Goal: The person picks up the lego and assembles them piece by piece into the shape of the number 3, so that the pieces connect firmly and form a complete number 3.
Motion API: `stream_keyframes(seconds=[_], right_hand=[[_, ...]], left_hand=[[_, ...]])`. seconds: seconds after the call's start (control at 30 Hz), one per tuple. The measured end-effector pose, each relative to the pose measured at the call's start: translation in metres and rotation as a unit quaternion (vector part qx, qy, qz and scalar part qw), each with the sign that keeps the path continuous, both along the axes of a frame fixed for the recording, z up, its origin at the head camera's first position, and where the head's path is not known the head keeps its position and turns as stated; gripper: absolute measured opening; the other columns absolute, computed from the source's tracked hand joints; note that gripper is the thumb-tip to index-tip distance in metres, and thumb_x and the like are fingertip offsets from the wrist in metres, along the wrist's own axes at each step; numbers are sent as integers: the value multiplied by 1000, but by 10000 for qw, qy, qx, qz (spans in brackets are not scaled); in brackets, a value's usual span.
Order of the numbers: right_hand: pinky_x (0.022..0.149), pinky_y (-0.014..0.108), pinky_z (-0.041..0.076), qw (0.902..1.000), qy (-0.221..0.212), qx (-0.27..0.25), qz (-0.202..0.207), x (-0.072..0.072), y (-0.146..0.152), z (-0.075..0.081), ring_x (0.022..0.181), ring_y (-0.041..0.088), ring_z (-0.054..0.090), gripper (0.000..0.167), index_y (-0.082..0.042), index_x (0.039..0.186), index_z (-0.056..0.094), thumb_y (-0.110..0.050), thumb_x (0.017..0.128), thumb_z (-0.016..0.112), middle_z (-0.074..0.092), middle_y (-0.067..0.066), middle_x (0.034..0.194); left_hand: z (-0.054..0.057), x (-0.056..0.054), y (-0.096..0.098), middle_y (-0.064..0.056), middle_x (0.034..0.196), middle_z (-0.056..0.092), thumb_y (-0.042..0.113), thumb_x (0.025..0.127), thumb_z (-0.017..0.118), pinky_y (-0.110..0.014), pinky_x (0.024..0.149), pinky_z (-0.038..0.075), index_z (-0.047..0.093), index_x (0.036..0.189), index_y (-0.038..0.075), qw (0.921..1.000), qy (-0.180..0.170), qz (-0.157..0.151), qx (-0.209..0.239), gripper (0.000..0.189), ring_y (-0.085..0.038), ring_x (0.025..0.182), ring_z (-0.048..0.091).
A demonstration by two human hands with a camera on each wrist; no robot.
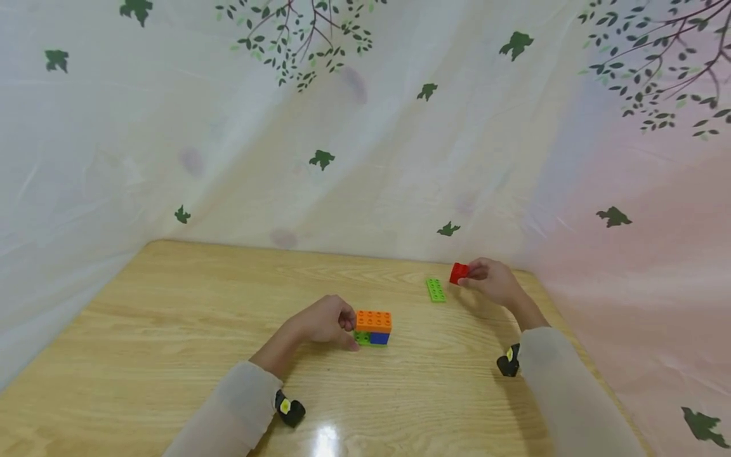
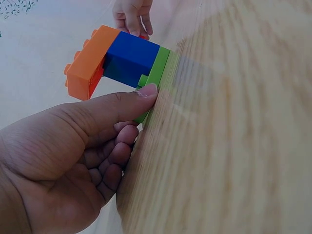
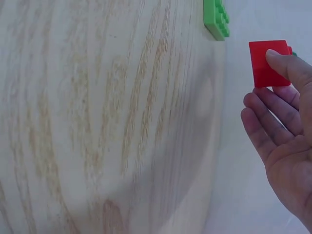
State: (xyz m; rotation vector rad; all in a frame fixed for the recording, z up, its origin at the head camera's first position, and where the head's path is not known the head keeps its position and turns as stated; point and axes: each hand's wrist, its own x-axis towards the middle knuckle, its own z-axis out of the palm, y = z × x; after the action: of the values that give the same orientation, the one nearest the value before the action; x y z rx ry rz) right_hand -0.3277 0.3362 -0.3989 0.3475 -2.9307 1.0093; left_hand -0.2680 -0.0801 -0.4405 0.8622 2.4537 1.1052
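My left hand [image 1: 324,320] pinches the end of a green base plate [image 2: 158,66], its thumb on the plate's edge beside a stud. On that plate stands a blue brick [image 2: 130,54], topped by a longer orange brick [image 2: 91,61] that overhangs toward the hand. The stack sits on the table. Farther right and back, my right hand [image 1: 492,279] grips a red brick [image 3: 265,66] between thumb and fingers, raised above the table in the right wrist view. Just left of it lies a flat light-green studded plate [image 1: 436,290].
The wooden table [image 1: 188,330] ends at a back edge close behind the right hand. A pale curtain [image 1: 365,158] printed with leaves and birds hangs behind and along the sides. Black wrist straps [image 1: 290,409] show at both sleeves.
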Motion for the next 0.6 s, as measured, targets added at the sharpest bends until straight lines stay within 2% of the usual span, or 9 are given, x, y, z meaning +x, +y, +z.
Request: stream_keyframes(seconds=[0.17,0.43,0.6], right_hand=[[93,50,53,9996,64,-11,285,6,-9,5,106,35,68,50,4,123,60,-31,92,79,70,18,114],[92,50,54,9968,164,11,779,19,-36,15,103,31,68,39,-1,118,62,-24,92,79,71,13,111],[91,46,55,9931,254,44,1142,27,-54,19,99,24,70,36,-5,117,64,-23,90,81,72,5,107]], left_hand=[[0,1,0,6,71,52,22,77,92,-29,64,40,67,81,12,10000,1,-12,19,27,-11,67,47],[-2,1,1,6,71,53,22,77,92,-28,63,40,68,82,10,10000,26,-40,38,27,-10,67,47],[-3,0,1,6,71,52,23,77,92,-28,62,40,67,82,12,10000,61,-28,22,27,-10,67,47]])
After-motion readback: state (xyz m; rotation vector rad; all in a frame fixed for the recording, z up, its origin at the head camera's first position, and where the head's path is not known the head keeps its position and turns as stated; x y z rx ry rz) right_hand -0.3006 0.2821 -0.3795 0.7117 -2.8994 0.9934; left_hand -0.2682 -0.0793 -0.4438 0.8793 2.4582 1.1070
